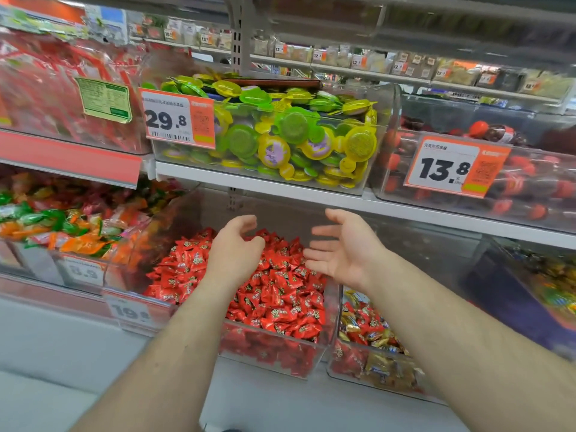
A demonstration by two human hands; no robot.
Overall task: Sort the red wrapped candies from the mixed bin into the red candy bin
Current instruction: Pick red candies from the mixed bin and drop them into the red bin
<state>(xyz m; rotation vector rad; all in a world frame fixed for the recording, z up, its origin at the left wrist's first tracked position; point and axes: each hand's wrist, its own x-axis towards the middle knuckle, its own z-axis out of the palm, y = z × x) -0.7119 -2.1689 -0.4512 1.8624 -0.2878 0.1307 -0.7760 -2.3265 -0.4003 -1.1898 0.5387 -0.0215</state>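
1. Both forearms reach over the red candy bin (274, 353); left hand (233, 254) and right hand (339, 247) hang released, empty.
2. Mixed bin (367, 366) sits just right, red candies (358, 316) inside, next pick.

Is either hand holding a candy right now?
No, the left hand and the right hand both hover with loose, empty fingers over the red candy bin.

Red candy bin (274, 353): on the lower shelf, centre
Mixed bin (371, 363): just right of it, touching
Both hands: above the red candy bin, left hand (233, 254), right hand (339, 247)
Disc-sweets bin (265, 141): shelf above
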